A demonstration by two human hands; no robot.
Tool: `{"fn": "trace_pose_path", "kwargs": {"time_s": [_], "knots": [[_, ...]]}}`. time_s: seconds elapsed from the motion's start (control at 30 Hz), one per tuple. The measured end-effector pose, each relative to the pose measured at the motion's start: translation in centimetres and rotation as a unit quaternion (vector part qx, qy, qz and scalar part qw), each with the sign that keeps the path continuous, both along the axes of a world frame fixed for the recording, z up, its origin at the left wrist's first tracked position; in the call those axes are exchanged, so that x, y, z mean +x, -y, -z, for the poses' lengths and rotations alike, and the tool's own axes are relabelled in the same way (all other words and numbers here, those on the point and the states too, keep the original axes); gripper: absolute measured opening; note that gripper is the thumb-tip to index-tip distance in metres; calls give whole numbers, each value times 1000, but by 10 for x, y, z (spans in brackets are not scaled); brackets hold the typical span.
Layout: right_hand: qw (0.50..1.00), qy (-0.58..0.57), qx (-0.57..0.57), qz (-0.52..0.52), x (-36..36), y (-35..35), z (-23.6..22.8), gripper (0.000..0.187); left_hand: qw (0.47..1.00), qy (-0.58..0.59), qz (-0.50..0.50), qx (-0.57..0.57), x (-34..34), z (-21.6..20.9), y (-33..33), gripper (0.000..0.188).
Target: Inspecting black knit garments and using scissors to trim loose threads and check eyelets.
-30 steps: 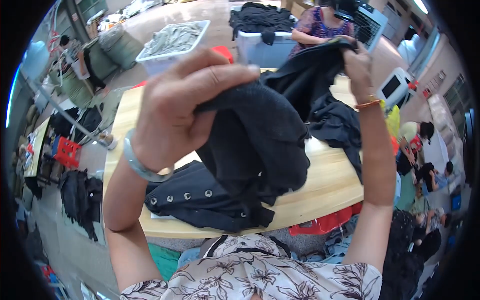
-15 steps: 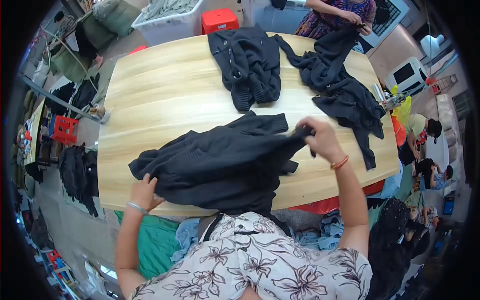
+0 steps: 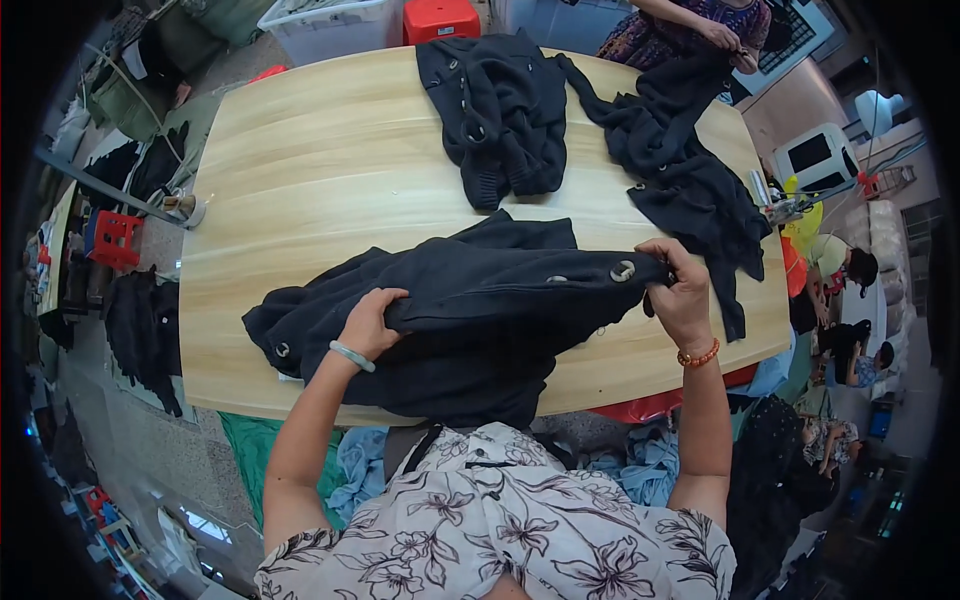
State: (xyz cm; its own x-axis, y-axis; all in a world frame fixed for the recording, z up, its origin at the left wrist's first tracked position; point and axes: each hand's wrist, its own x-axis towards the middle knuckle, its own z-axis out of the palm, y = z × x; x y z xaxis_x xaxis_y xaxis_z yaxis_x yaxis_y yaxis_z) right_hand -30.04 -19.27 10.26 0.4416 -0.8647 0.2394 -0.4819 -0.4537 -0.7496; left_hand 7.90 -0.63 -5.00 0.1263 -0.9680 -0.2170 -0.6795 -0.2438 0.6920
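A dark knitted cardigan [image 3: 460, 330] with large round buttons lies partly on the wooden table in front of me, its lower side hanging over the near edge. My right hand [image 3: 682, 290] is closed on one end of it, lifting that end beside a button. Around the middle of the cloth, my left hand [image 3: 372, 322] grips the cardigan between thumb and fingers. The part between my hands is stretched in a slanting line, with folds hiding the rest of its shape.
Across the wooden table [image 3: 300, 180], another dark buttoned cardigan [image 3: 500, 120] lies folded. At the far right a person [image 3: 725, 35] handles a dark garment [image 3: 650, 130] spread along the table. A red stool [image 3: 440, 18] and a white bin [image 3: 330, 30] stand behind.
My left hand has moved right and up from the garment's left end to its middle. My right hand has shifted right, drawing the end out, and buttons now show.
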Motion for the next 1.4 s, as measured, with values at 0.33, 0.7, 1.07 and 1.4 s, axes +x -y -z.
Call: {"fn": "trace_pose_path", "kwargs": {"time_s": [0.33, 0.7, 1.07, 1.4], "knots": [[996, 11, 80, 28, -16, 46, 28, 11, 926, -375, -21, -36, 31, -125, -5, 50], [956, -190, 223, -5, -35, -3, 125, 51, 939, -235, -162, -193, -34, -79, -40, 22], [915, 177, 278, -234, 129, -104, 54, 34, 924, -51, -62, -374, -61, -93, -48, 42], [903, 194, 279, -264, 147, -129, 62, 41, 914, -51, -144, -376, -77, -84, -56, 37]]}}
